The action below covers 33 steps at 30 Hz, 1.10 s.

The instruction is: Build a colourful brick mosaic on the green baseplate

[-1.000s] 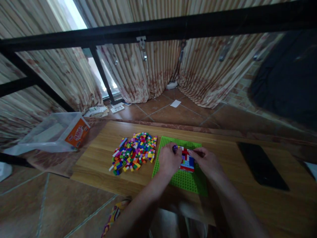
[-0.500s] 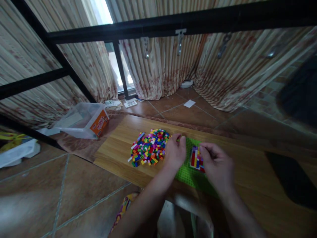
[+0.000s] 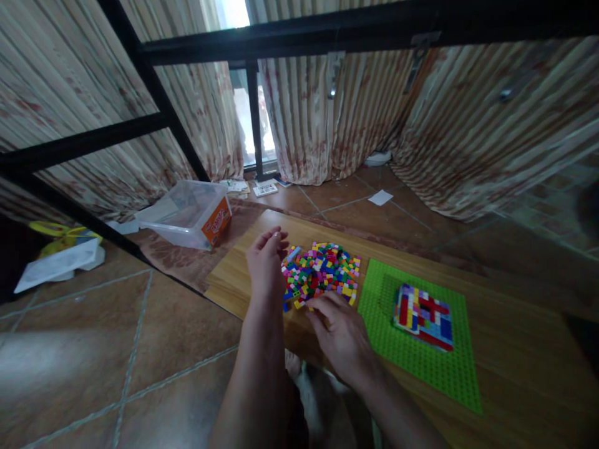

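Note:
A pile of small multicoloured bricks [image 3: 322, 268] lies on the wooden table [image 3: 229, 274]. Just left of it, my left hand [image 3: 267, 262] is raised with its fingers curled; whether something small is between them is hidden. At the pile's near edge my right hand [image 3: 339, 330] reaches in, thumb and forefinger close together by yellow bricks; what they pinch, if anything, is too small to make out. To the right, a green baseplate [image 3: 379, 280] carries a low square build of coloured bricks [image 3: 423, 317], which neither hand touches.
An open clear plastic box [image 3: 187, 215] with an orange label stands on the mat beyond the table's left end. Black metal bars [image 3: 299, 40] cross in front of striped curtains. Papers [image 3: 266, 189] lie on the tiled floor, and a dark object is at the far right.
Both hands have moved left, my right hand from the build to the pile and my left hand past the pile. The view has shifted, and the whole baseplate is more exposed.

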Each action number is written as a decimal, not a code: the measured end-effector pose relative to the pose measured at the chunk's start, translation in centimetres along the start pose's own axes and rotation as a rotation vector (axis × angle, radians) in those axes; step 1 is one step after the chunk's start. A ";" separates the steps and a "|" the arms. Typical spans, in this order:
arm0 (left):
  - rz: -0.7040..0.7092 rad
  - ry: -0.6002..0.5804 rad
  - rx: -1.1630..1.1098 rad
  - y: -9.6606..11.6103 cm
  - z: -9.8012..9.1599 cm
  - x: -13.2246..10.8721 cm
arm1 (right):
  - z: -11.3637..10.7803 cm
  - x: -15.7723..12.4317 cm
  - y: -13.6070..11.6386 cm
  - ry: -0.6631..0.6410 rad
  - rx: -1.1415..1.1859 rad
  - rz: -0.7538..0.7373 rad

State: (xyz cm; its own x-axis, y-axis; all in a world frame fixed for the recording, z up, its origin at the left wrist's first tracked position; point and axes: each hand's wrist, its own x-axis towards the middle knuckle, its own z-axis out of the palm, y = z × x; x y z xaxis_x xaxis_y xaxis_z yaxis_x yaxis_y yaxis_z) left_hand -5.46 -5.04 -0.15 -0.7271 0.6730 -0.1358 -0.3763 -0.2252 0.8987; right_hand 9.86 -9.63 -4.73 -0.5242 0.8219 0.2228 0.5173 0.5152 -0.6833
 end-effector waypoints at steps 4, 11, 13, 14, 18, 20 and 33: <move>-0.045 0.030 -0.121 1.2 -1.6 0.7 | 2.5 0.5 -0.9 -0.005 -0.072 -0.057; -0.098 0.014 -0.170 1.9 -2.6 1.1 | 4.2 1.3 -1.1 0.010 -0.159 -0.105; -0.115 0.021 -0.186 2.0 -2.6 1.1 | 4.5 1.4 -1.0 0.002 -0.167 -0.109; -0.124 0.023 -0.197 2.0 -2.6 1.1 | 4.6 1.4 -0.9 -0.003 -0.172 -0.106; -0.154 0.034 -0.201 2.4 -2.2 0.9 | 3.6 1.4 -1.2 -0.007 -0.153 -0.062; -0.166 0.046 -0.184 2.6 -1.9 0.8 | 2.0 1.5 -1.4 0.007 -0.077 -0.022; -0.343 -0.365 0.111 -3.5 4.4 -5.3 | -13.6 -1.4 11.0 0.511 -0.016 0.418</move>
State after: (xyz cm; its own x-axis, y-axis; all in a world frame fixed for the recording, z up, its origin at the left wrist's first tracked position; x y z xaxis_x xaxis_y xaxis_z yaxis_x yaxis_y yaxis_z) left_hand 2.27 -4.73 -0.72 -0.3169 0.9017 -0.2943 -0.4802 0.1150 0.8696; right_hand 25.50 -1.80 -3.09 0.1078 0.9633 0.2458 0.6197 0.1282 -0.7743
